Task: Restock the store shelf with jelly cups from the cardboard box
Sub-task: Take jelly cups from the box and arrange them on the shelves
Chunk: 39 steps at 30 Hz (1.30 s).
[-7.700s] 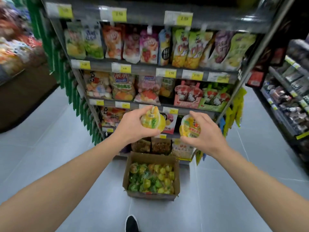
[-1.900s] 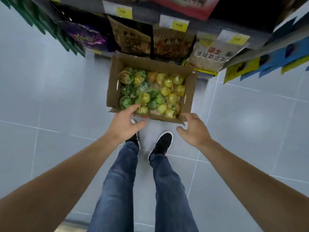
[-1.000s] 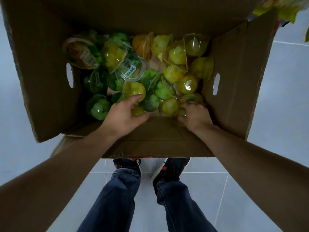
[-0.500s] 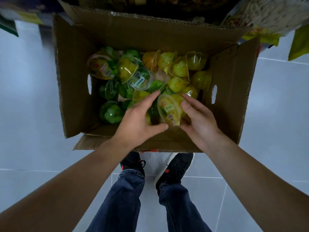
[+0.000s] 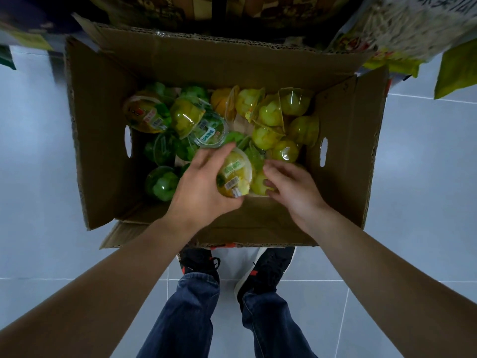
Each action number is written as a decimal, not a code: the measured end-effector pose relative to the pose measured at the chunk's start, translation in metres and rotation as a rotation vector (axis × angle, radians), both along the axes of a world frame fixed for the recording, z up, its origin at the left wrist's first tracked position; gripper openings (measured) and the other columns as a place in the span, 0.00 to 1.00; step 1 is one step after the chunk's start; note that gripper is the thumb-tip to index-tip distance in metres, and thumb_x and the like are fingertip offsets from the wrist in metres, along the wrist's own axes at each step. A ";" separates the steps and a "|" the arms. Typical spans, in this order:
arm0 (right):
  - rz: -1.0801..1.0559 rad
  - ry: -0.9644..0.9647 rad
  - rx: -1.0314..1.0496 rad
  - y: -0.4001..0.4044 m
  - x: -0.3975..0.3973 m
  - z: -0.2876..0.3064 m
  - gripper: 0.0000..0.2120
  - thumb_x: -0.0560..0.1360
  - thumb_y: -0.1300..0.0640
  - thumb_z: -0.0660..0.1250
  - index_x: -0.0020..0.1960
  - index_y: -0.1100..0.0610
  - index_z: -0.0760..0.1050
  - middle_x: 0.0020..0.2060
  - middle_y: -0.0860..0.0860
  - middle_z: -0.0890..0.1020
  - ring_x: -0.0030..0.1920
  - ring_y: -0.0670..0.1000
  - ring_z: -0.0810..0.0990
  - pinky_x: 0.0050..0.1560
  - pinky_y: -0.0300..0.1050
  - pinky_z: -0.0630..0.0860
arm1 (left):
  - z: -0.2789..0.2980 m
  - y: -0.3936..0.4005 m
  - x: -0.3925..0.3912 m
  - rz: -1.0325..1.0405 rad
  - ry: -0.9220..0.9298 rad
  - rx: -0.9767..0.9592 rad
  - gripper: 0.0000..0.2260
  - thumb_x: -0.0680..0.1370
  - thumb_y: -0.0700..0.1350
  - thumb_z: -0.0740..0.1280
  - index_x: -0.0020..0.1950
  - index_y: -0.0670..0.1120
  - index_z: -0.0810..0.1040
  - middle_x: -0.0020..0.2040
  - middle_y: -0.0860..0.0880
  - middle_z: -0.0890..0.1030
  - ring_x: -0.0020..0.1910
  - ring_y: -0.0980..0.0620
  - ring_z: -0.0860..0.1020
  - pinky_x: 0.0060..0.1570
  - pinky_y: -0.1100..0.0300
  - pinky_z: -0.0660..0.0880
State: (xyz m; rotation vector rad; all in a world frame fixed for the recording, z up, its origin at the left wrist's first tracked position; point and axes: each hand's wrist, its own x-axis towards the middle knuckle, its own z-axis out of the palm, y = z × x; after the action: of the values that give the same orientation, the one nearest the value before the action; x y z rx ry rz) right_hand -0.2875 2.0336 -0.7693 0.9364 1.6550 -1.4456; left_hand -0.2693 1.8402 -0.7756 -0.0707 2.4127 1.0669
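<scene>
The left hand [image 5: 204, 192] now holds the yellow plastic jelly cup [image 5: 236, 174], passed over from the right hand [image 5: 291, 187], whose curling grip closes on another inside the brown cardboard box [image 5: 103, 140]

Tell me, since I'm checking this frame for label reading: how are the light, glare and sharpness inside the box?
Head view: the brown cardboard box interior is dim and shadowed; small white glare spots sit on the clear jelly cup domes; the yellow jelly cup in the left hand is softly blurred, its label unreadable; wide-angle bending at edges.
</scene>
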 end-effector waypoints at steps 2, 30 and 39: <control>0.291 0.130 0.257 0.017 -0.003 -0.020 0.20 0.76 0.50 0.70 0.67 0.48 0.74 0.61 0.45 0.78 0.60 0.45 0.75 0.61 0.42 0.73 | -0.009 -0.005 -0.002 0.053 -0.035 -0.023 0.45 0.63 0.47 0.82 0.76 0.54 0.65 0.67 0.48 0.69 0.63 0.51 0.72 0.61 0.58 0.73; 0.673 0.372 0.795 0.052 0.002 -0.022 0.08 0.76 0.57 0.67 0.54 0.56 0.81 0.45 0.54 0.85 0.45 0.56 0.82 0.47 0.44 0.76 | 0.007 -0.021 0.005 0.212 -0.103 -0.077 0.44 0.64 0.47 0.82 0.76 0.53 0.65 0.67 0.45 0.70 0.63 0.52 0.70 0.58 0.64 0.66; 0.261 0.487 0.593 0.034 -0.002 0.190 0.05 0.74 0.60 0.73 0.49 0.55 0.84 0.43 0.50 0.86 0.47 0.50 0.84 0.56 0.45 0.78 | 0.197 -0.029 -0.003 0.223 -0.098 -0.089 0.43 0.64 0.49 0.81 0.76 0.56 0.65 0.66 0.47 0.70 0.61 0.53 0.71 0.59 0.66 0.64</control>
State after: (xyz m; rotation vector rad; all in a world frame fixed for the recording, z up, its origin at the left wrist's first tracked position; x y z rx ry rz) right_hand -0.2890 2.0678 -0.5791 0.6482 2.5488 -1.0654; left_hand -0.2723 1.8110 -0.5781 -0.4213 2.4034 1.0244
